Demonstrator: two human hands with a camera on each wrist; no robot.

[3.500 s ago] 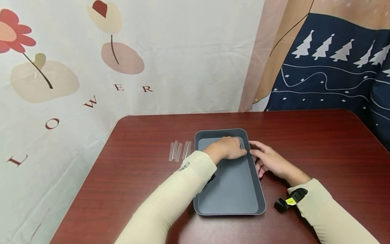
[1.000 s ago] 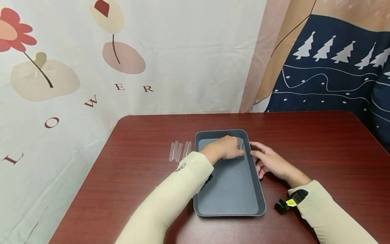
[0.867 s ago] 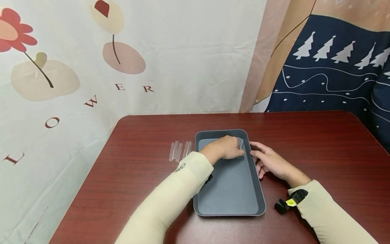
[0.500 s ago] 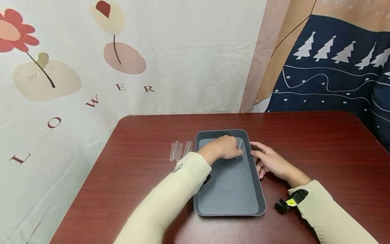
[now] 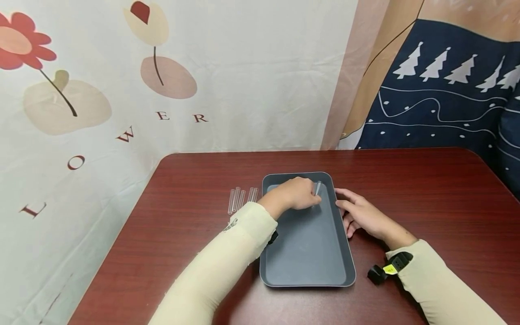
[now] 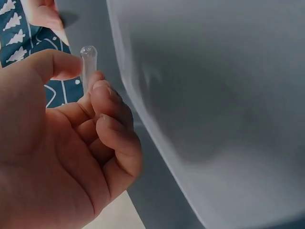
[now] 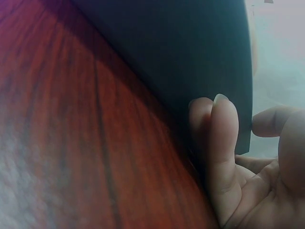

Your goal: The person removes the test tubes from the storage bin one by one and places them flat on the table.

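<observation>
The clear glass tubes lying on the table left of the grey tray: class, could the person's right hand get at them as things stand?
Probably not easily. The right hand rests at the grey tray's right edge; tray and left hand lie before the clear glass tubes.

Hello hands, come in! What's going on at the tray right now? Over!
Left hand pinches a clear tube over the tray. Right hand rests against the tray's right rim. More tubes lie on the table, left of tray. Nothing in the way.
</observation>
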